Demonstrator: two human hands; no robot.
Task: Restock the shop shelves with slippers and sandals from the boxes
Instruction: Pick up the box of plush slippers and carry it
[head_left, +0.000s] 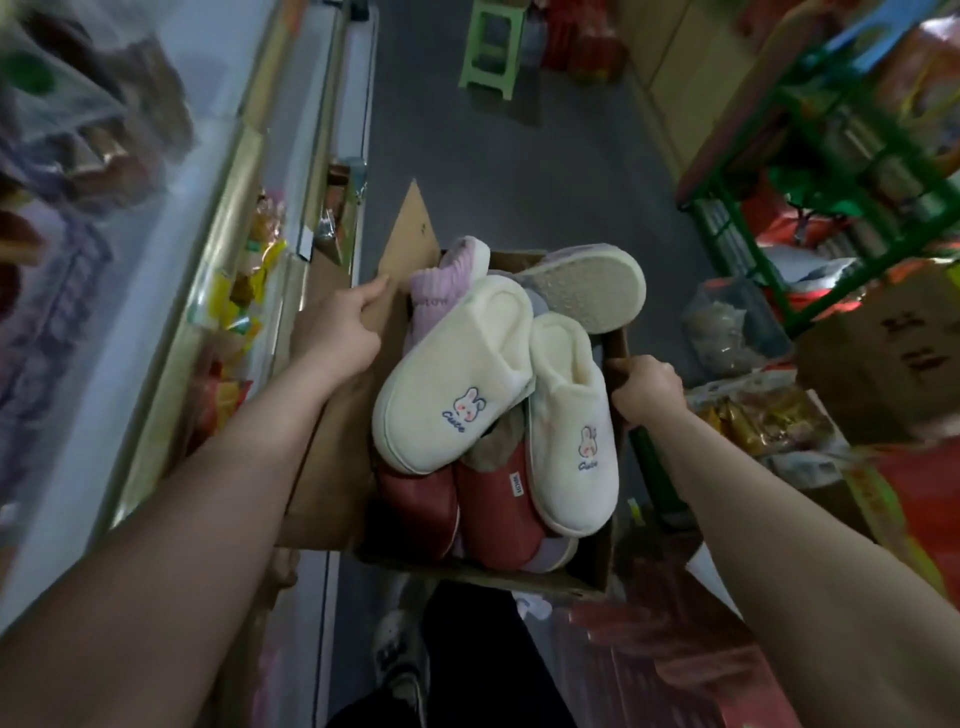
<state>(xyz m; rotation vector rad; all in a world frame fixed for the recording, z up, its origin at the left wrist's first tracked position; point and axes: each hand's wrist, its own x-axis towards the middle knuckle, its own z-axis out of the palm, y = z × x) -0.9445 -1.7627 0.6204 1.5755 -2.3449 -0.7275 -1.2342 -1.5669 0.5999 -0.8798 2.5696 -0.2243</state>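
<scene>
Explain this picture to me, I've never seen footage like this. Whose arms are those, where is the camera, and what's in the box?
There is no machine here. The two bare arms belong to a person, and the single picture comes from a wide-angle camera worn on their head, looking forward and down. That is why the shop aisle looks bent at the edges.

The left hand grips the left flap of a cardboard box, and the right hand grips its right edge, so the box seems to be carried.

Inside is a pile of slippers. Two cream slippers with a rabbit design lie on top, red slippers sit beneath, a purple slipper is behind, and an upturned slipper shows its sole.

A green rack of goods stands to the right, and a green stool stands farther ahead.
</scene>
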